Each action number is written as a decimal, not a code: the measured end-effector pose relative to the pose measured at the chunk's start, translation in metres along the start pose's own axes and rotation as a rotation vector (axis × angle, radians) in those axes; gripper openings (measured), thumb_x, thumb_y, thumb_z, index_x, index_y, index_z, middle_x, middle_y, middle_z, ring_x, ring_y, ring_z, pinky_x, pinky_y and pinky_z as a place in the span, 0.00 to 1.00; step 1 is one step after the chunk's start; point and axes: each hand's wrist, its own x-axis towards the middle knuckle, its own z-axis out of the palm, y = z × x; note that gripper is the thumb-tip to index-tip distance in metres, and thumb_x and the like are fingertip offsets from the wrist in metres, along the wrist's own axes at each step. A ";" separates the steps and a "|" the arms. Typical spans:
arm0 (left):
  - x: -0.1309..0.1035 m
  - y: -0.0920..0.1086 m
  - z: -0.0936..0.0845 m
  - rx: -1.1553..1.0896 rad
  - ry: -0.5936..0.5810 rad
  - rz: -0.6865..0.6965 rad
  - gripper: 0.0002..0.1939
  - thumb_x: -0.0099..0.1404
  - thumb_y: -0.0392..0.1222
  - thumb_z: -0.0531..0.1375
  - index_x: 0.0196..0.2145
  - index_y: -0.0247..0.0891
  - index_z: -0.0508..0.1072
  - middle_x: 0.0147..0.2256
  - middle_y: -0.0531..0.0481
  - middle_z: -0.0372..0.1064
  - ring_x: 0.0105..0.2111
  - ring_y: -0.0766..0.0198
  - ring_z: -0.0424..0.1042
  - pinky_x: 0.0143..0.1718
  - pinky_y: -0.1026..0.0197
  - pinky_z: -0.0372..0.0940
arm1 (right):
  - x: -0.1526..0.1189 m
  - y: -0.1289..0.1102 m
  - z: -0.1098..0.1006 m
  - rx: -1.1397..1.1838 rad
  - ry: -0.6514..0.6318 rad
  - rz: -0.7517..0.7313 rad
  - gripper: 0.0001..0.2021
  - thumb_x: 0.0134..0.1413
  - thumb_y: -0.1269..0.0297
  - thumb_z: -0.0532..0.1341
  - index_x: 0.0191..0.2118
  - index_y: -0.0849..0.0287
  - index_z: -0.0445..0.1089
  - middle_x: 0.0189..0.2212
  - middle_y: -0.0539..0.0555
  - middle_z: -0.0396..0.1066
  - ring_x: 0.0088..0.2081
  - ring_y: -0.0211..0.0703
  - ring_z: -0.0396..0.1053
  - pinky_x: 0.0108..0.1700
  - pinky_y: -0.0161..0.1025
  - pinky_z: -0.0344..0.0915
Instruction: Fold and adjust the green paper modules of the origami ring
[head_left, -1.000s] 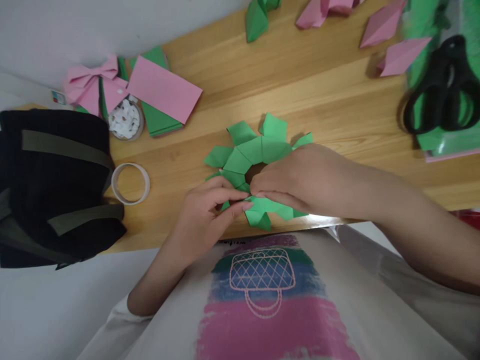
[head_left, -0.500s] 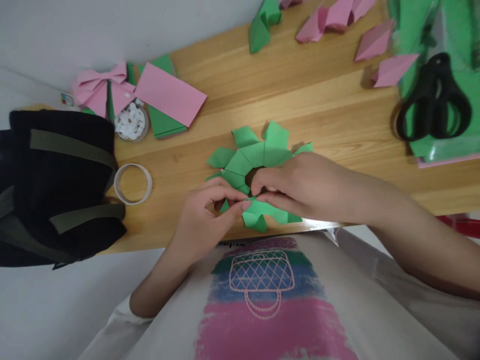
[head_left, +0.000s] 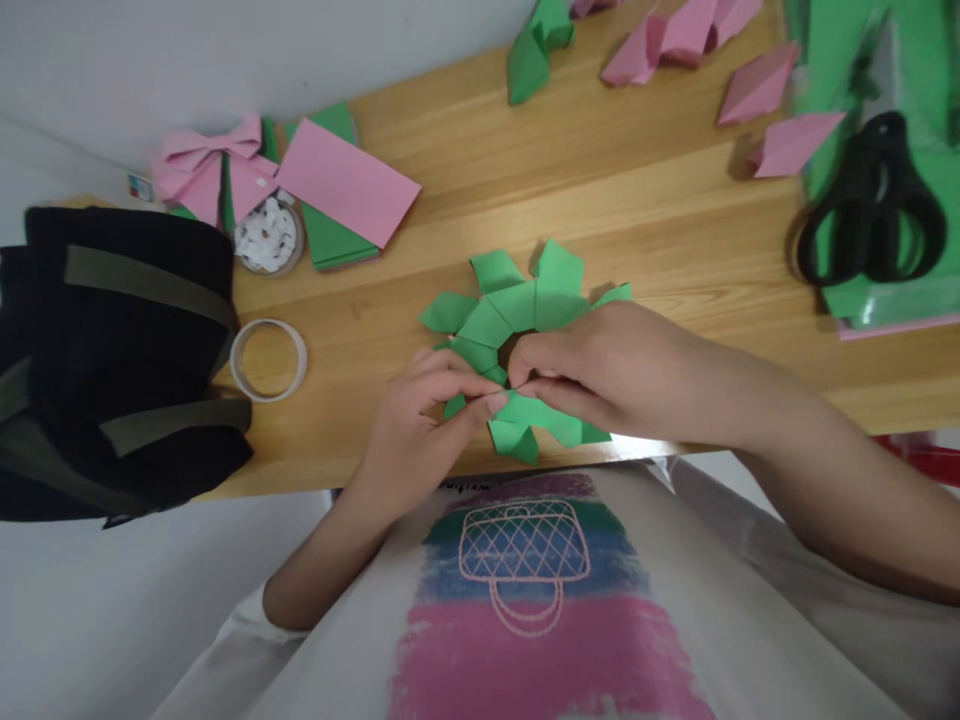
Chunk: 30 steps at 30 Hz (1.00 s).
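Observation:
A green folded-paper ring (head_left: 487, 323) with pointed flaps around its outside lies at the front of the wooden table. My left hand (head_left: 427, 420) pinches the ring's near-left part between thumb and forefinger. Close beside it, my right hand (head_left: 585, 370) has its thumb and forefinger closed on the same edge, near the ring's centre hole. The fingertips of both hands almost meet there. My right hand and wrist cover the ring's right side, and the exact fold between the fingertips is hard to see.
On the left are a black bag (head_left: 135, 350), a tape roll (head_left: 268, 361), a tub of white bits (head_left: 267, 236), a pink paper bow (head_left: 214, 165) and a paper stack (head_left: 349, 185). Black scissors (head_left: 874, 210) lie right, near pink folded pieces (head_left: 761, 85) and a green folded piece (head_left: 534, 60).
The fingertips of both hands have shifted slightly and the pinched green edge now lies flatter. Everything on the table appears moved a little rightward as the view shifts.

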 end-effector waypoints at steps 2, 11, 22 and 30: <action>-0.001 -0.002 0.000 0.003 -0.009 0.007 0.05 0.67 0.42 0.63 0.32 0.45 0.78 0.31 0.53 0.73 0.33 0.62 0.71 0.35 0.57 0.66 | 0.001 -0.001 -0.001 0.004 -0.013 0.011 0.11 0.65 0.67 0.54 0.34 0.54 0.73 0.24 0.47 0.72 0.25 0.37 0.65 0.28 0.38 0.51; -0.005 -0.006 -0.005 0.085 0.025 0.079 0.07 0.66 0.50 0.66 0.36 0.45 0.80 0.31 0.53 0.73 0.34 0.61 0.71 0.38 0.54 0.66 | 0.000 -0.001 -0.004 -0.018 -0.068 0.008 0.10 0.66 0.68 0.54 0.37 0.57 0.73 0.25 0.48 0.72 0.26 0.36 0.64 0.29 0.38 0.49; -0.010 -0.004 0.000 0.097 0.075 0.116 0.02 0.66 0.42 0.65 0.36 0.44 0.79 0.32 0.53 0.72 0.35 0.62 0.70 0.38 0.57 0.65 | -0.002 0.001 -0.003 0.008 -0.028 -0.033 0.11 0.66 0.66 0.54 0.35 0.56 0.72 0.26 0.48 0.72 0.25 0.36 0.65 0.29 0.37 0.51; -0.006 0.000 0.001 0.106 0.051 0.097 0.05 0.67 0.39 0.63 0.32 0.42 0.77 0.30 0.54 0.71 0.35 0.62 0.70 0.40 0.55 0.64 | -0.004 0.003 0.000 -0.009 -0.025 -0.059 0.11 0.66 0.65 0.51 0.38 0.55 0.71 0.26 0.46 0.72 0.24 0.36 0.62 0.27 0.38 0.49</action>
